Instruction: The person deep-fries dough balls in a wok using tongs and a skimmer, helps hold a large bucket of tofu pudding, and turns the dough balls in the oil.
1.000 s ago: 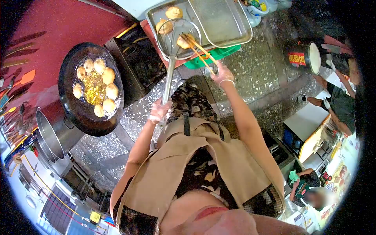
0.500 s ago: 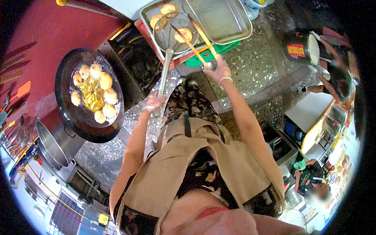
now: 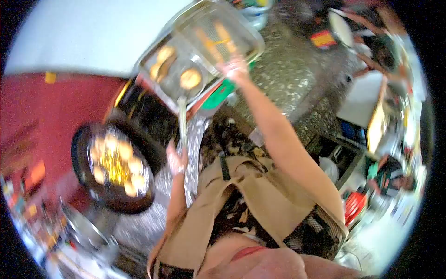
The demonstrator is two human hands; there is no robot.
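Observation:
My left hand (image 3: 176,159), in a clear glove, is closed round the metal handle of a strainer (image 3: 182,114). One round fried piece (image 3: 190,79) lies in the strainer's bowl, over the metal tray (image 3: 146,65). Two more fried pieces (image 3: 163,60) sit in the tray at its left. My right hand (image 3: 235,69), also gloved, holds long wooden chopsticks (image 3: 223,36) over the rack on the tray's right part. The chopsticks are apart, with nothing visible between them. The picture is smeared by motion.
A black wok (image 3: 81,160) with several round pieces frying in oil stands at the left. Under the tray is a green container (image 3: 218,95). Other people work at the far right, near a pot (image 3: 341,28). Another person (image 3: 389,174) is at the lower right.
The chopsticks have moved away from the fried piece to over the rack, and the piece stays in the strainer. The view has turned, so tray and wok appear shifted.

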